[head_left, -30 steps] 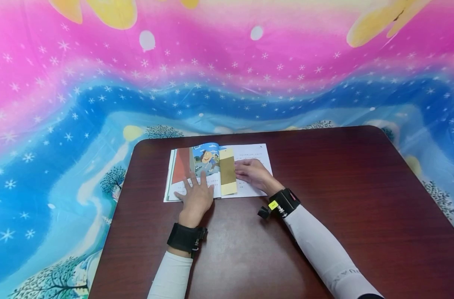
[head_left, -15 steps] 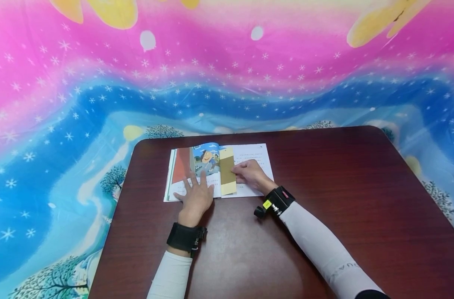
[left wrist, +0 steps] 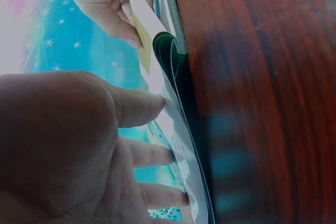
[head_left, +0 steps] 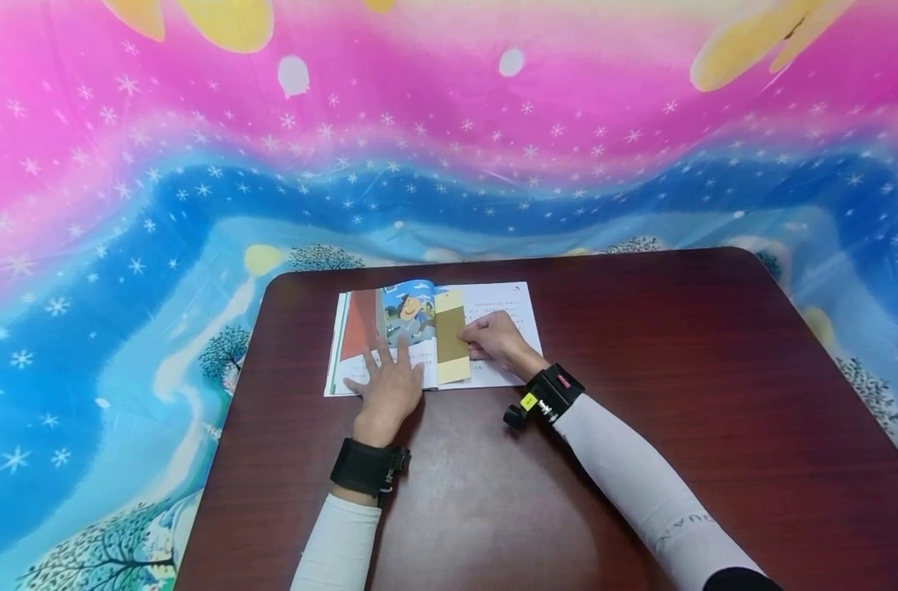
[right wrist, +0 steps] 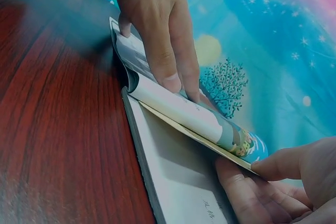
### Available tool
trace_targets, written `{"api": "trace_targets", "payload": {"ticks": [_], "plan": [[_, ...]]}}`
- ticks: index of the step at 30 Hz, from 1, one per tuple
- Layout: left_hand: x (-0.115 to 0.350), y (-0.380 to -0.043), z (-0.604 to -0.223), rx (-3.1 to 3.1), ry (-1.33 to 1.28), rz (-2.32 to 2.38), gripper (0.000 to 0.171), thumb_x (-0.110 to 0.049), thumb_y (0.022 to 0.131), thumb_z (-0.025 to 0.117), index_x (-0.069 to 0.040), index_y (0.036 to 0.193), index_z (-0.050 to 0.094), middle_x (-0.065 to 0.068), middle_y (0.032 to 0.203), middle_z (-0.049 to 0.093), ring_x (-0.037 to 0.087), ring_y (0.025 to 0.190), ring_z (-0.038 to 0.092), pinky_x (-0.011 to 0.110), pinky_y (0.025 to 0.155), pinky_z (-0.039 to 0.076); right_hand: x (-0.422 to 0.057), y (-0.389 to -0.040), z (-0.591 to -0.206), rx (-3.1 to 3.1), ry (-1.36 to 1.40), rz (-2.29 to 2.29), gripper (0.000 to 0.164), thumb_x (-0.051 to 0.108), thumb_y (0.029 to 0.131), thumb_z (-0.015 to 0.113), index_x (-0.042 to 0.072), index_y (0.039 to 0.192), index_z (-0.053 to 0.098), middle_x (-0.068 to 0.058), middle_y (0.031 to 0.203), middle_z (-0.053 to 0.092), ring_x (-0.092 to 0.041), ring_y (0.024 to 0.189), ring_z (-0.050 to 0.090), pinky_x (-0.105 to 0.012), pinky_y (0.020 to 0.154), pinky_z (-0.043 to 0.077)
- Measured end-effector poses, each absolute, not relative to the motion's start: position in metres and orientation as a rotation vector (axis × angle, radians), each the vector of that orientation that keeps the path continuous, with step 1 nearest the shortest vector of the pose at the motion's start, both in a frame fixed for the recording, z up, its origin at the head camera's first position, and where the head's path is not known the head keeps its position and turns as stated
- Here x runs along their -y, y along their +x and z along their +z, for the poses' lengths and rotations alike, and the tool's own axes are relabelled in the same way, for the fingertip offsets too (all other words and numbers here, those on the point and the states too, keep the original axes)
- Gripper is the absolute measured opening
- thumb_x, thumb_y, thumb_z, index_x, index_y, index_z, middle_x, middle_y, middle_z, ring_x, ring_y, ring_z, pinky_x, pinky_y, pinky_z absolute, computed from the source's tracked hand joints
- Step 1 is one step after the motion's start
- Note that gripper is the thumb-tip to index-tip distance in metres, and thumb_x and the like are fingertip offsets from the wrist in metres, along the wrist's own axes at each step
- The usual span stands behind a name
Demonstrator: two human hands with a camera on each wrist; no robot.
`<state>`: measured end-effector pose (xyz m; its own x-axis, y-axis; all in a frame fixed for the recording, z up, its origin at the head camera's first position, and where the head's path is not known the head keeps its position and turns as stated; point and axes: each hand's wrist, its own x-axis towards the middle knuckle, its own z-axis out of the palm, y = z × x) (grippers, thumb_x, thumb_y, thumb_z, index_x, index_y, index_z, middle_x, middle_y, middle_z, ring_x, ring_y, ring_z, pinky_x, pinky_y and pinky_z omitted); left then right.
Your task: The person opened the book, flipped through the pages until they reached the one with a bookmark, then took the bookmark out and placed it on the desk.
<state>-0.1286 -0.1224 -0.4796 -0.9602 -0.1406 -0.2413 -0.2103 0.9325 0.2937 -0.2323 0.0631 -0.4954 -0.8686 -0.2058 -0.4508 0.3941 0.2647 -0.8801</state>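
An open picture book (head_left: pixel 501 297) lies near the table's far edge, a cartoon figure on its left page and printed text on its right. Along the gutter sits a flat bookmark (head_left: pixel 451 335), olive in the middle with cream ends. My left hand (head_left: pixel 388 397) rests on the left page with its fingers spread. At the bookmark's right edge, my right hand (head_left: pixel 497 338) pinches it. In the right wrist view the thumb is on top of the bookmark (right wrist: pixel 207 144) and the fingers are beneath, its free edge raised off the page.
The dark red-brown table (head_left: pixel 700 369) extends in front of the book and to its right. Behind it hangs a pink and blue patterned cloth (head_left: pixel 419 180). Black straps with small devices (head_left: pixel 557 390) are on both wrists.
My right hand has moved slightly left, from lying beside the bookmark to pinching its edge. The left hand and the book have stayed in place.
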Motion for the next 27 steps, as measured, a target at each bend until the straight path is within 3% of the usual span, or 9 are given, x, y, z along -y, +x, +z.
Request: {"api": "trace_targets", "payload": {"ticks": [6, 13, 21, 27], "plan": [[0.123, -0.130, -0.479, -2.863, -0.271, 0.488, 0.072, -0.045, 0.099, 0.042, -0.013, 0.159, 0.018, 0.023, 0.164, 0.006, 0.047, 0.147, 0.004, 0.084, 0.096, 0.014, -0.074, -0.235, -0.491, -2.112, 0.157, -1.607, 0.022, 0.013, 0.085, 0.070, -0.002, 0.100, 0.074, -0.008, 0.075, 0.066, -0.011, 0.060, 0.062, -0.024, 0.058, 0.055], [0.124, -0.130, -0.480, -2.848, -0.277, 0.485, 0.071, -0.046, 0.100, 0.040, -0.014, 0.160, 0.017, 0.023, 0.164, 0.005, 0.047, 0.147, 0.003, 0.084, 0.096, 0.013, -0.099, -0.238, -0.479, -2.154, 0.153, -1.621, 0.026, 0.014, 0.087, 0.069, -0.003, 0.106, 0.073, -0.009, 0.087, 0.067, -0.012, 0.070, 0.062, -0.026, 0.065, 0.057], [0.124, -0.130, -0.481, -2.864, -0.265, 0.481, 0.070, -0.046, 0.100, 0.040, -0.014, 0.159, 0.019, 0.024, 0.164, 0.007, 0.047, 0.147, 0.005, 0.084, 0.095, 0.014, -0.138, -0.244, -0.466, -2.158, 0.140, -1.624, 0.034, 0.013, 0.089, 0.067, -0.008, 0.115, 0.067, -0.006, 0.088, 0.066, -0.011, 0.071, 0.062, -0.028, 0.069, 0.058], [0.125, -0.130, -0.481, -2.880, -0.256, 0.471, 0.071, -0.045, 0.100, 0.041, -0.013, 0.159, 0.019, 0.025, 0.163, 0.008, 0.048, 0.147, 0.006, 0.085, 0.094, 0.015, -0.174, -0.251, -0.461, -2.233, 0.137, -1.571, 0.037, 0.015, 0.090, 0.067, -0.008, 0.119, 0.065, -0.012, 0.098, 0.067, -0.015, 0.077, 0.065, -0.033, 0.076, 0.058]]}}
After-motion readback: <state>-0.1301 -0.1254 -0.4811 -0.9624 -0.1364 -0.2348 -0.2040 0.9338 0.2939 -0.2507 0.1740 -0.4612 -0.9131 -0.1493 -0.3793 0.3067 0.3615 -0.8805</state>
